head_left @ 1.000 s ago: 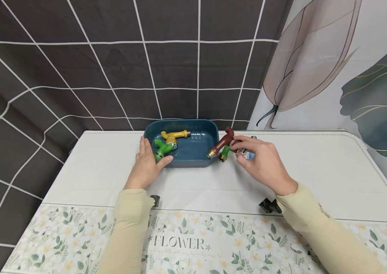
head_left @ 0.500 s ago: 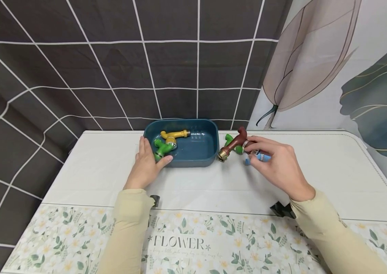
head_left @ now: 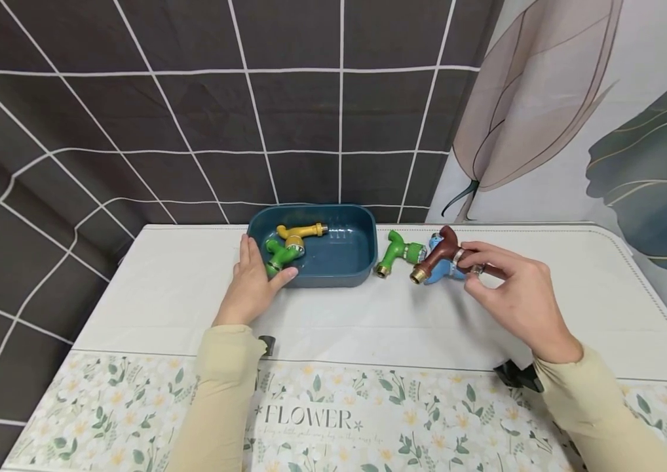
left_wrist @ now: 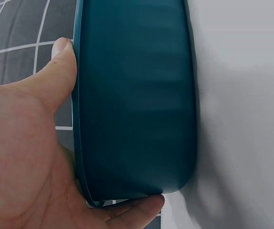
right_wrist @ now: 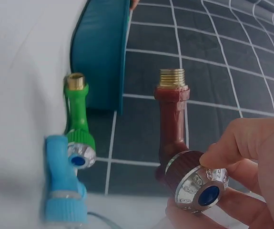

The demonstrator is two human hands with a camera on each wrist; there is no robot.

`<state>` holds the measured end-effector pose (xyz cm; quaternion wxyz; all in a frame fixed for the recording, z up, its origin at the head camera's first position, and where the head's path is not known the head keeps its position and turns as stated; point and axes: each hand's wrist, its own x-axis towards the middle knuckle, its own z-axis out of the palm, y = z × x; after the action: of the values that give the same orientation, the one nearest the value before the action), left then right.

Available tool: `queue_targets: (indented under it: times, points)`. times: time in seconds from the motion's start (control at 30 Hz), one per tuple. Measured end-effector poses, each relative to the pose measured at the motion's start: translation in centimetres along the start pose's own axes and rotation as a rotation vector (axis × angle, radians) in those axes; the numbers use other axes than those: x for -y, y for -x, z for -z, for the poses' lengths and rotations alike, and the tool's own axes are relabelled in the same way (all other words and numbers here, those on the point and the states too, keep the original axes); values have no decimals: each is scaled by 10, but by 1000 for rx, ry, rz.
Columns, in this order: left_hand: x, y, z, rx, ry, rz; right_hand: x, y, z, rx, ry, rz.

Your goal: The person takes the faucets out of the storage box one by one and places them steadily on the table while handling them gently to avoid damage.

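My right hand grips a dark red faucet by its round knob, fingers and thumb around it. In the right wrist view the faucet is raised, its brass threaded end pointing up in the picture. Partly behind it lies a blue faucet, shown more fully in the right wrist view. A green faucet rests between that one and the blue plastic basin. My left hand lies against the basin's near left corner, thumb at the front rim and fairly straight fingers along the left side.
Inside the basin are a yellow faucet and another green faucet, both toward the left. A white table cover with a floral front lies under everything. Dark tiled-pattern cloth stands close behind the basin.
The right hand has carried the dark red faucet rightward, away from the basin and over the blue faucet. This uncovers the green faucet on the table. The left hand and basin stay put.
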<state>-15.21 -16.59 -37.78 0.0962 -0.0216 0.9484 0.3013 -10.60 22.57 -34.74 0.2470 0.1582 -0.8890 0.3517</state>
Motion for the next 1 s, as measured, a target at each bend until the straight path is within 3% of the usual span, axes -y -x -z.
queue_targets:
  times: [0.6, 1.0]
  points:
    - [-1, 1, 0, 3, 9, 10, -21, -1, 13, -11, 43, -118]
    - [-1, 1, 1, -7, 9, -1, -32, -1, 21, 35, 66, -191]
